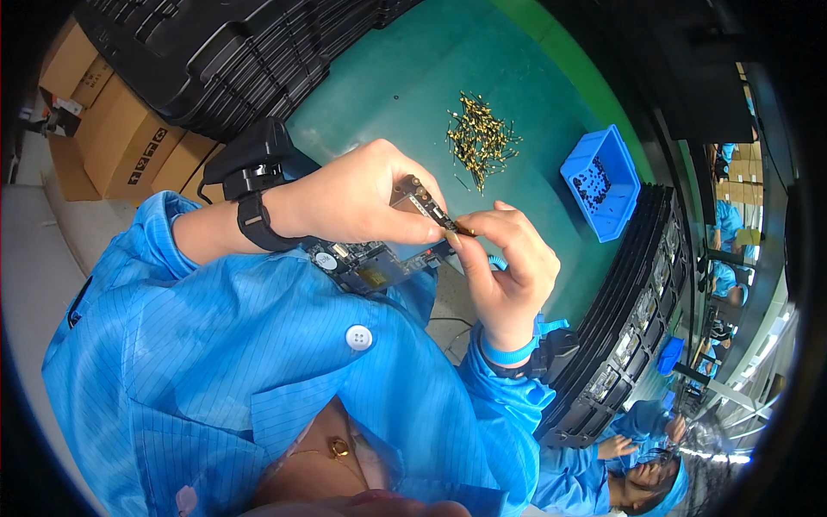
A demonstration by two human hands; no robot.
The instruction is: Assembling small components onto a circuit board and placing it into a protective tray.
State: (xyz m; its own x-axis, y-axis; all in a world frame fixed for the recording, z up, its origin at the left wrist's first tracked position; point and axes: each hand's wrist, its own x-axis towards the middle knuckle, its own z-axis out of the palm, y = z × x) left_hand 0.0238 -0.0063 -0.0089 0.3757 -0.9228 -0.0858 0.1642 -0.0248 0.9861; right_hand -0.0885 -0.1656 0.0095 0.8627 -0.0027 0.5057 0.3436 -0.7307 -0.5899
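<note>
My left hand (pixel 362 194) is closed on a dark circuit board (pixel 370 269), held tilted in front of my chest. The board has a white round sticker, a gold patch and small connectors along its edge. At the board's upper right edge my right hand (pixel 508 267) pinches with thumb and forefinger. A tiny dark piece with a yellowish tint shows between those fingertips, too small to make out. Beyond my hands lies a loose pile of thin black-and-yellow pieces (pixel 482 142) on the green work mat (pixel 379 103).
A blue plastic bin (pixel 601 183) with small black parts stands right of the pile. Stacked black trays (pixel 616 345) holding boards line the right side; more black trays (pixel 224 60) stand at the upper left, near cardboard boxes (pixel 121 138). A co-worker (pixel 612 474) sits at lower right.
</note>
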